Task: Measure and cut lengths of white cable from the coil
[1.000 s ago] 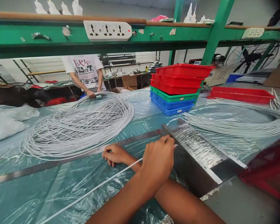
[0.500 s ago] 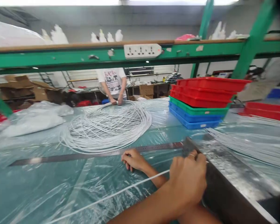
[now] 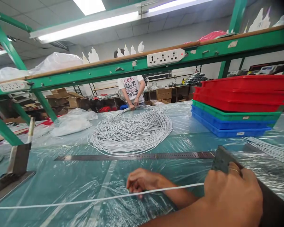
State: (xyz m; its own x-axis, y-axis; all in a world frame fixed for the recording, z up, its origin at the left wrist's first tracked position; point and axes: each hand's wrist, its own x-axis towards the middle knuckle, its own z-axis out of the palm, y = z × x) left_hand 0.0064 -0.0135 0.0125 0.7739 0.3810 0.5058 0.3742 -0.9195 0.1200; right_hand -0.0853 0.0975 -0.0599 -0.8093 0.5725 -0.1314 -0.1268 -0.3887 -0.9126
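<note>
My arms cross, with the left forearm over the right. My left hand (image 3: 235, 192), a ring on one finger, is closed around a white cable (image 3: 104, 199) at the end of a dark metal plate (image 3: 223, 159). The cable runs taut to the left frame edge. My right hand (image 3: 144, 181) hovers to its left with fingers loosely curled and apart, nothing gripped; the cable passes across its fingertips. A steel ruler (image 3: 137, 156) lies flat beyond both hands. Behind it rests a big coil of white cable (image 3: 132, 129).
Stacked red, green and blue trays (image 3: 236, 107) stand at right, beside a bundle of cut cables (image 3: 272, 151). A metal bracket (image 3: 19, 160) is at left, near plastic bags (image 3: 72, 123). A person in a white shirt (image 3: 132, 86) holds the coil's far side. A green shelf beam (image 3: 97, 73) spans overhead.
The view has tilted up and swung left, bringing the metal bracket into sight. My right hand is now at the cable, where it was apart from it before. My left hand keeps its grip.
</note>
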